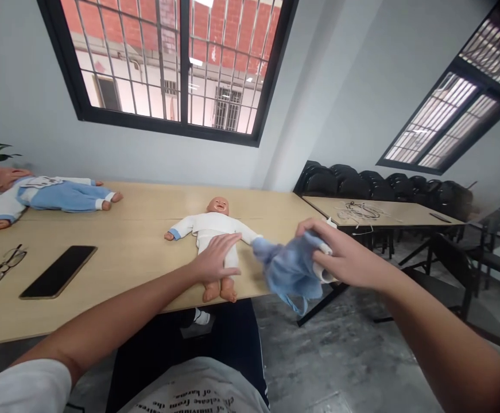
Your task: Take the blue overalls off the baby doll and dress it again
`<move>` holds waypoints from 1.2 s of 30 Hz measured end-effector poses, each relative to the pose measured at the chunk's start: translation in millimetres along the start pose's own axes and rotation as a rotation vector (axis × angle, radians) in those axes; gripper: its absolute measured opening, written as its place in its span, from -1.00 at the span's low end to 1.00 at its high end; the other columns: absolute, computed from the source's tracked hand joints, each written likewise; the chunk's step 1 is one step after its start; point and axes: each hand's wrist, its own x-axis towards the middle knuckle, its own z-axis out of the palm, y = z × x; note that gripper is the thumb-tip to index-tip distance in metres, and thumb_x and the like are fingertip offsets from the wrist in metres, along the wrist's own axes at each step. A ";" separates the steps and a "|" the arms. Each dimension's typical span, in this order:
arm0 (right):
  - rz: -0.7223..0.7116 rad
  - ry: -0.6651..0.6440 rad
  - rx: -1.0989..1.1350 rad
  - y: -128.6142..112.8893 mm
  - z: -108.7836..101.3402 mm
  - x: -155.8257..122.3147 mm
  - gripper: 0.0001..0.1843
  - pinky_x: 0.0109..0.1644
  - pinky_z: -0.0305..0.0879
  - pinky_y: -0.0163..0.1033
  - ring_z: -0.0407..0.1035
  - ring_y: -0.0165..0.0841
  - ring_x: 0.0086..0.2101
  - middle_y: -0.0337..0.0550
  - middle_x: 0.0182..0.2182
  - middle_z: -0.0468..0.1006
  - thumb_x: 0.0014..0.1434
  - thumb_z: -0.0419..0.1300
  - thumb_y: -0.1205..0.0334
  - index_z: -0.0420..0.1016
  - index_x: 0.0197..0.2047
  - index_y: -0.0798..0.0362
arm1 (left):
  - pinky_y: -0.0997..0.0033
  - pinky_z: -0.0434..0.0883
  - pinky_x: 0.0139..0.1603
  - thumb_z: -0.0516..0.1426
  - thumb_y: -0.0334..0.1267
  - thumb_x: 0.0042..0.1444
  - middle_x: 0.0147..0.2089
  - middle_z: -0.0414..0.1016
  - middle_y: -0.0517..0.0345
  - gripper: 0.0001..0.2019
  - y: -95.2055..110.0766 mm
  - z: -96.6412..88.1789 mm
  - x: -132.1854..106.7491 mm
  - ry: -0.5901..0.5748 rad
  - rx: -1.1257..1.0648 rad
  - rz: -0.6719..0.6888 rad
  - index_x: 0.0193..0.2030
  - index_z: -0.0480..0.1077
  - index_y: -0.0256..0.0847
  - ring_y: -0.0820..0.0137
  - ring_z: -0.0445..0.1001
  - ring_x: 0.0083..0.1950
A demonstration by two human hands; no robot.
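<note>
A baby doll [210, 222] in a white top with blue cuffs and white bottoms lies on its back, its bare feet at the table's front edge. My left hand [217, 258] lies open over the doll's lower body and legs, fingers stretched out and thumb apart. Bunched in my closed right hand [329, 246] is a light blue doll garment [290, 269] with white parts. It hangs to the right of the doll, past the table edge, blurred, with a thin blue strap dangling. Its exact cut cannot be made out.
A second doll [66, 194] in blue and white clothes lies at the back left of the wooden table [146, 198]. Glasses [0, 269] and a black phone [59, 272] lie at the left. Cables [361, 210] lie on another table; black chairs [443, 281] stand at the right.
</note>
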 end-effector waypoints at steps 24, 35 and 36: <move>-0.335 -0.103 -0.493 -28.0 60.8 71.3 -0.51 -0.03 0.32 -0.01 0.47 -0.05 -0.12 0.08 -0.09 0.60 0.27 0.26 -0.08 0.48 0.13 0.06 | -0.13 0.09 0.50 0.21 -0.16 0.25 0.17 0.54 0.12 -0.52 0.2 -125.1 -20.7 0.133 0.472 0.039 0.30 0.31 0.04 0.13 0.40 0.29; -0.007 -0.295 -0.038 -10.2 73.1 -39.7 -0.59 -0.24 0.35 -0.10 0.57 -0.03 -0.26 -0.02 -0.22 0.70 0.11 0.36 0.07 0.64 0.05 -0.12 | 0.06 0.57 0.19 0.08 -0.11 0.29 0.34 0.45 0.31 -0.27 -17.3 -56.4 -262.0 0.014 0.383 -0.473 0.52 -0.12 0.47 0.16 0.48 0.30; 0.016 -0.273 0.025 -4.3 67.6 -47.6 -0.57 -0.20 0.39 -0.09 0.58 -0.03 -0.21 -0.02 -0.17 0.71 0.15 0.33 0.04 0.62 0.10 -0.15 | 0.07 0.62 0.12 0.07 -0.14 0.28 0.28 0.50 0.35 -0.26 -15.2 -56.1 -278.9 0.055 0.393 -0.492 0.50 -0.13 0.55 0.16 0.53 0.24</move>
